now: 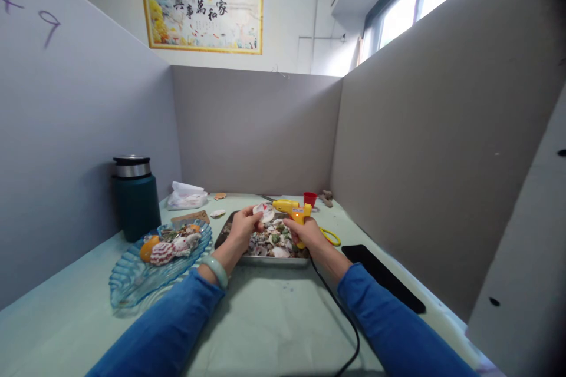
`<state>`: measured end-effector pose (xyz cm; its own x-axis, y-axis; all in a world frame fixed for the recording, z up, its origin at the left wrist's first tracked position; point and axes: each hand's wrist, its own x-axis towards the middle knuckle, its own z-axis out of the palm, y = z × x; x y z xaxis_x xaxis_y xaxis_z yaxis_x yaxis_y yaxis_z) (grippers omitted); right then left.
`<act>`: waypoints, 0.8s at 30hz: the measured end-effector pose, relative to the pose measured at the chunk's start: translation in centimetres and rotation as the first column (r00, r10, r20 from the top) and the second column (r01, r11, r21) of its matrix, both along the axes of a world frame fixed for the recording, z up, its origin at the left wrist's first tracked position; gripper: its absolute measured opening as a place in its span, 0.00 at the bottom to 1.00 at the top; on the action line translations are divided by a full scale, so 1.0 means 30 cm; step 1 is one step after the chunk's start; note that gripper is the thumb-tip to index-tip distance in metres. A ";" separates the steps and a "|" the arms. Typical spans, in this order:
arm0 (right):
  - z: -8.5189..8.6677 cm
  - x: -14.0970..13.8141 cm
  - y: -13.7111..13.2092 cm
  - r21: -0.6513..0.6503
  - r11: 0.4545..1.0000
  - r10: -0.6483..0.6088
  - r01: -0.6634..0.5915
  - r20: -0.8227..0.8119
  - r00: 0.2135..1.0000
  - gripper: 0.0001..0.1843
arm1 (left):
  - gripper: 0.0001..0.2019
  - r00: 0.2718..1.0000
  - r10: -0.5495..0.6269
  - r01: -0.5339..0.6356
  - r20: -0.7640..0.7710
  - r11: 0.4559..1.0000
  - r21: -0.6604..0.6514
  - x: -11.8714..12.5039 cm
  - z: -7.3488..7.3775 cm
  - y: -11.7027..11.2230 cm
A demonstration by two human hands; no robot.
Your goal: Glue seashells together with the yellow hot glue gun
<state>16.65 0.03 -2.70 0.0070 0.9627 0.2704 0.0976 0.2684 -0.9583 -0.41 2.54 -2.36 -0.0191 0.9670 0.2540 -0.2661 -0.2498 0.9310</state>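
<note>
Between the fingers of my left hand (245, 227) is a small round whitish disc (265, 212) with a red mark on it. My right hand (309, 232) is wrapped round the handle of a yellow hot glue gun (289, 207), whose nozzle points left at the disc. Whether the nozzle touches the disc I cannot tell. Both hands are above a metal tray (274, 261) heaped with small seashells (276, 238). From the glue gun a black cord (342, 306) runs down to the table's front edge.
To the left are a blue glass dish (132, 283) with larger shells, a dark green flask (137, 203) and a tissue pack (186, 195). A red cup (310, 199), yellow-handled scissors (331, 238) and a black flat object (384, 277) are on the right. Grey partitions (256, 129) enclose the table.
</note>
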 end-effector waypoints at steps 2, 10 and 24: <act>0.000 0.001 -0.001 0.006 1.000 0.011 -0.011 -0.001 1.000 0.14 | 0.14 0.999 -0.043 0.042 -0.014 0.999 -0.003 0.000 -0.001 0.000; -0.007 0.007 0.008 0.013 1.000 0.016 -0.017 0.029 0.999 0.14 | 0.16 0.995 -0.077 0.077 -0.066 0.997 0.003 0.002 -0.004 -0.005; -0.003 0.005 0.001 0.015 1.000 -0.013 0.013 0.041 0.999 0.15 | 0.16 0.997 -0.069 0.068 -0.044 0.998 -0.005 0.005 0.005 -0.012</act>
